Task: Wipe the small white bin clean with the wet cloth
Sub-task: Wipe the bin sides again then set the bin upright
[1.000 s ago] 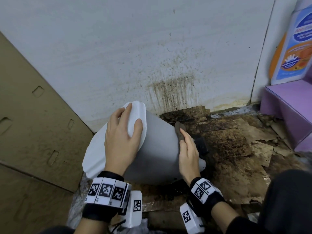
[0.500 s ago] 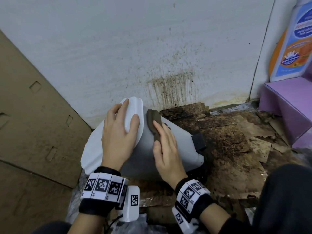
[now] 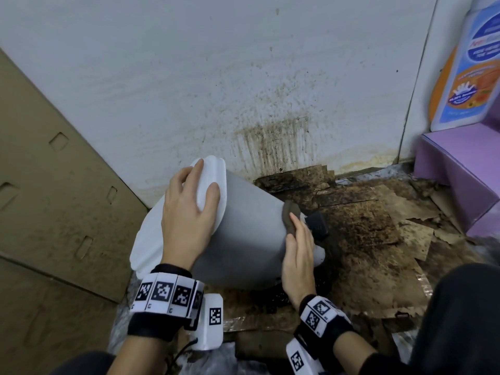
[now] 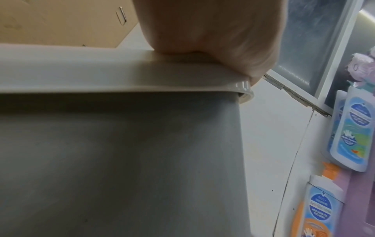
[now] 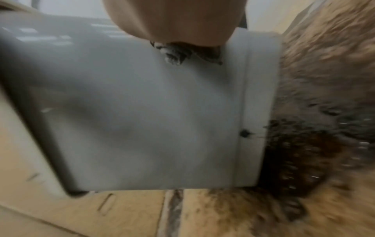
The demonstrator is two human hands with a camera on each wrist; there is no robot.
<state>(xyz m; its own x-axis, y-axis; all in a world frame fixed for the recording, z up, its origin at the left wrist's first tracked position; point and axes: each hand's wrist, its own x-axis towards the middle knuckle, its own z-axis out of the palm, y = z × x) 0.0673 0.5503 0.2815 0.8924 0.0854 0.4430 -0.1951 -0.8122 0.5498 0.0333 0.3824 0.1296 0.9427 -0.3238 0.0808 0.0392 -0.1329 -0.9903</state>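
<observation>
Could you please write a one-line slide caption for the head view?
Left hand steadies the tilted white bin while the right hand presses the wet cloth against its side.

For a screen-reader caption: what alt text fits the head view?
A left hand steadies the lid of a tilted small white bin while a right hand presses a dark wet cloth against its side, over stained cardboard by a spattered wall.

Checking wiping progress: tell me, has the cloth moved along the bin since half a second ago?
Yes. The cloth under the right hand slid from beside the lid toward the bin base.
</observation>
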